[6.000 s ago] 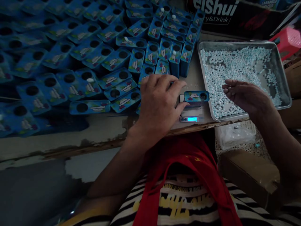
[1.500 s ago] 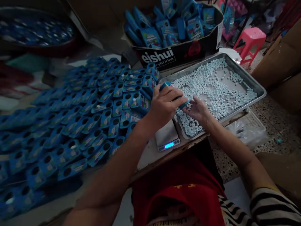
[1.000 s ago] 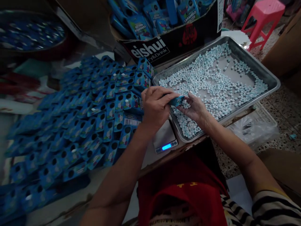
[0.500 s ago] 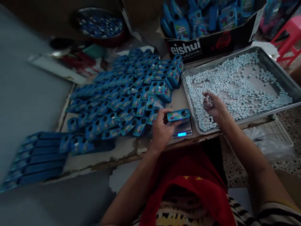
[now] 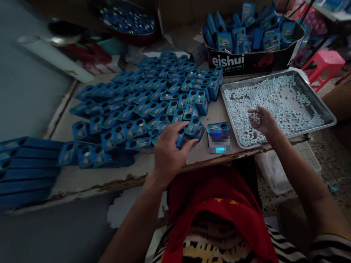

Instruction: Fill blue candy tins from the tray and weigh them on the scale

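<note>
"Who has the blue container [image 5: 218, 126] on the scale [image 5: 212, 147]?"
"Neither hand; it sits near the bench's [image 5: 148, 160] front edge, so the left hand [image 5: 168, 149] is free of it. That one is half open around another container [image 5: 196, 125]; I can't tell if it grips."
"And the right hand [image 5: 268, 123]?"
"Loosely curled around pellets [image 5: 255, 117], above the tray [image 5: 228, 113]."

The small boxes [image 5: 137, 128] are coloured blue, dotted with round black openings. Pale blue and white are mixed among the candies [image 5: 263, 95]. The carton [image 5: 255, 62] is printed in white and red on black. The apron [image 5: 214, 186] is red, marked with yellow; the shirt [image 5: 329, 246] is striped black and cream. The stool [image 5: 323, 60] is coloured pinkish red.
</note>
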The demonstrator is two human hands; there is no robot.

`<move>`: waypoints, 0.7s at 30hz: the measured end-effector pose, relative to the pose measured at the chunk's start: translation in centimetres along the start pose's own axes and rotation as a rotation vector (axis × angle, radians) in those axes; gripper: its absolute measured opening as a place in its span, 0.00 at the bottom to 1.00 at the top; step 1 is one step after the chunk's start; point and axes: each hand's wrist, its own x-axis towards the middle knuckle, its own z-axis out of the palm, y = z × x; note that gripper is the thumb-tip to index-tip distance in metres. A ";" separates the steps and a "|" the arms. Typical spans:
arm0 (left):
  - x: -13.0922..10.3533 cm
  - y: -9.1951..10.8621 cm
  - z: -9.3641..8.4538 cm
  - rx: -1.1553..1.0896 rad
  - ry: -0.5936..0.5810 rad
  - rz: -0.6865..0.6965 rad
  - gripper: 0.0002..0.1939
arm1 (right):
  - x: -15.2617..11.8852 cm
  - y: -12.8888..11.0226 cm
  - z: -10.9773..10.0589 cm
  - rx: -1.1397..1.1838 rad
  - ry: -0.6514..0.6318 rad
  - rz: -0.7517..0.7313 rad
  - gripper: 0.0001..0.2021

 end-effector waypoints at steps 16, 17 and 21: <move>-1.8 -3.3 -4.6 0.024 -0.012 0.002 0.34 | -2.1 -4.2 1.0 -0.304 0.206 0.102 0.04; -1.9 -3.4 -4.5 -0.017 -0.019 -0.016 0.35 | -2.2 -4.2 1.3 -0.309 0.199 0.101 0.04; -1.6 -3.3 -4.2 -0.208 -0.038 -0.080 0.36 | -2.8 -3.7 2.6 -0.378 0.125 0.025 0.05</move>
